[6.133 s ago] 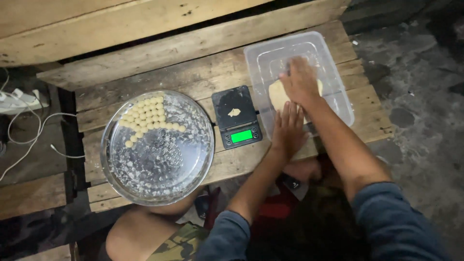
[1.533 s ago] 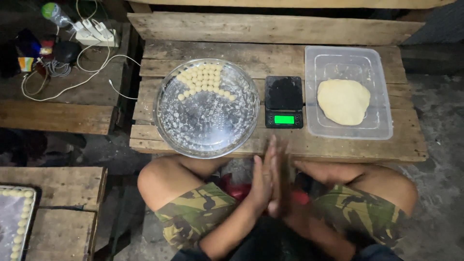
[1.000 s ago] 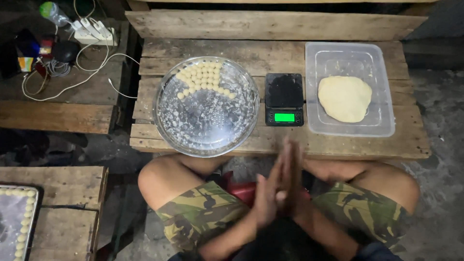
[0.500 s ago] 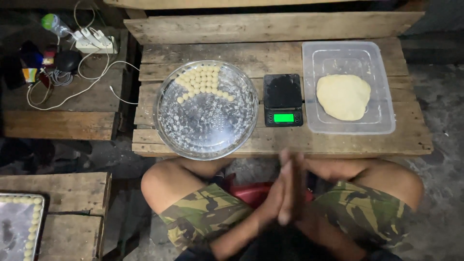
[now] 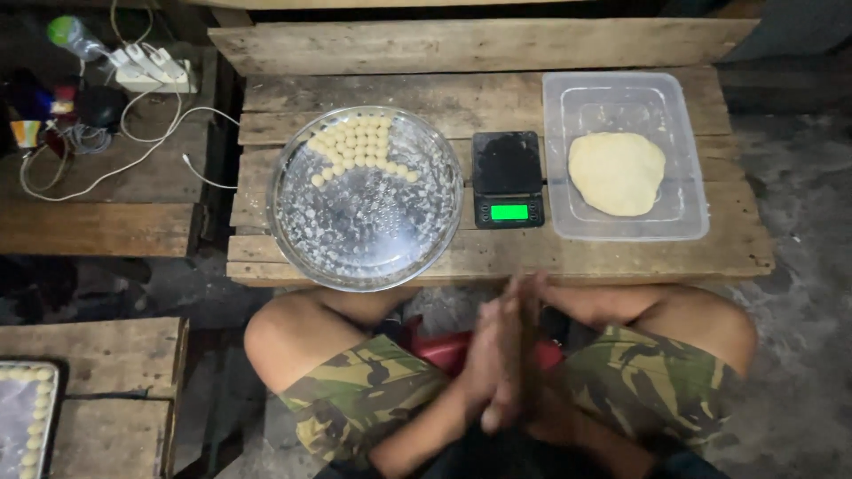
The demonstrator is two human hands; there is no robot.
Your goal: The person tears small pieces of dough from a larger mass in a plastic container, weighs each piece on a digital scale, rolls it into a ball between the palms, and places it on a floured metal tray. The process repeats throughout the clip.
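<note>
Palms pressed together over my lap, table ahead.

Low wooden table (image 5: 497,257) carries a round tray (image 5: 366,200) of dough balls (image 5: 355,146), a scale (image 5: 507,180), a tub (image 5: 626,155) of dough (image 5: 616,173). My left hand (image 5: 491,355) lies flat against the right hand (image 5: 532,341); what's between them I can't tell. Anything there could drop onto my knees if the palms part.

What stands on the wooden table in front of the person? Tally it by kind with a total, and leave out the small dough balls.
Round metal tray: 1
Digital scale: 1
Clear plastic tub: 1
Flattened lump of dough, lying in the tub: 1
Total: 4
</note>
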